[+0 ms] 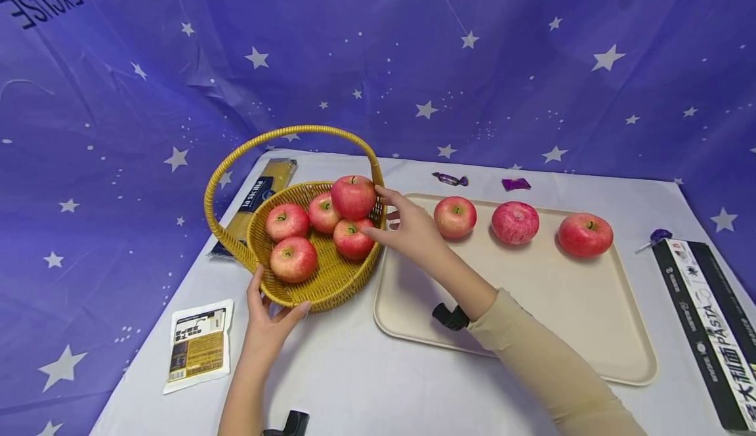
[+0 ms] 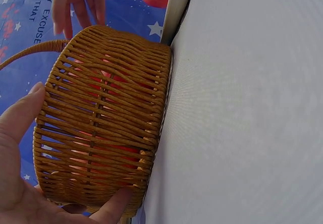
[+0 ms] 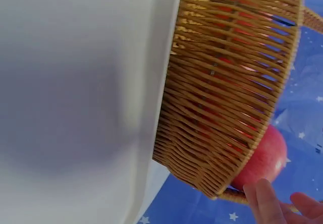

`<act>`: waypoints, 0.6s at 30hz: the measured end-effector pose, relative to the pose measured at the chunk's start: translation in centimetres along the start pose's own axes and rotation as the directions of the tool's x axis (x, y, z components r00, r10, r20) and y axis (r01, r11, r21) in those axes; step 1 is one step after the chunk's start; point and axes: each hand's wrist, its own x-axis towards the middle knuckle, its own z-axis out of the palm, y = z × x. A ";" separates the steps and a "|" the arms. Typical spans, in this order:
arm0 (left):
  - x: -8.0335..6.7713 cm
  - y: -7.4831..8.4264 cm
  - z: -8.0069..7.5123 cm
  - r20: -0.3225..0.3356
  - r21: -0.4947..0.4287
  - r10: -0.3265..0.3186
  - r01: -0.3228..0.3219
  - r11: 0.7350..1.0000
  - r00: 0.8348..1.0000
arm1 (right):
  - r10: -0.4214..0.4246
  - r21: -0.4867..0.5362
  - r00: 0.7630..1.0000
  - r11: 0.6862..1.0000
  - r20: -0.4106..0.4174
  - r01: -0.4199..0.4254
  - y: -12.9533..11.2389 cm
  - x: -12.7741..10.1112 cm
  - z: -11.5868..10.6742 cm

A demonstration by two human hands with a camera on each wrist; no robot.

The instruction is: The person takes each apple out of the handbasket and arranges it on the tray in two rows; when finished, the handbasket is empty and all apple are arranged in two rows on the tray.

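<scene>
A yellow-brown wicker basket (image 1: 321, 288) with a tall handle holds several red apples. The topmost apple (image 1: 353, 197) rests on others by the right rim. My right hand (image 1: 413, 229) is beside that apple, fingers extended and thumb apart; in the right wrist view the fingertips (image 3: 265, 196) are close to it, and contact is hard to tell. My left hand (image 1: 266, 327) holds the basket's near left side. In the left wrist view its thumb (image 2: 28, 108) lies at the rim and a finger (image 2: 116, 204) lies against the woven wall.
Right of the basket, a beige tray (image 1: 549, 318) carries three apples (image 1: 515, 222). Behind it lie two purple-wrapped candies (image 1: 516, 184). A pasta box (image 1: 703, 324) and a lollipop (image 1: 660, 235) lie far right. A pasta pack (image 1: 260, 193) and a white-edged pouch (image 1: 199, 345) lie left.
</scene>
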 end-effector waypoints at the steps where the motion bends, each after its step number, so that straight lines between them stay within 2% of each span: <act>1: 0.0 0.0 0.0 0.000 -0.006 0.003 -0.003 1.000 1.000 | 0.004 -0.010 1.000 1.000 -0.001 -0.004 -0.1 0.2 0.3; 6: -0.1 0.0 0.2 0.004 -0.036 0.026 -0.025 0.999 1.000 | 0.050 -0.112 0.999 0.992 -0.004 -0.050 -0.2 1.0 1.6; 11: -0.1 0.0 0.2 0.005 -0.022 0.015 -0.015 1.000 1.000 | 0.089 -0.097 0.996 0.991 -0.006 -0.089 -0.7 1.5 2.6; 18: -0.1 0.1 0.1 -0.004 0.000 -0.014 0.014 1.000 1.000 | 0.066 -0.134 0.998 0.989 -0.024 -0.069 -1.1 2.3 4.1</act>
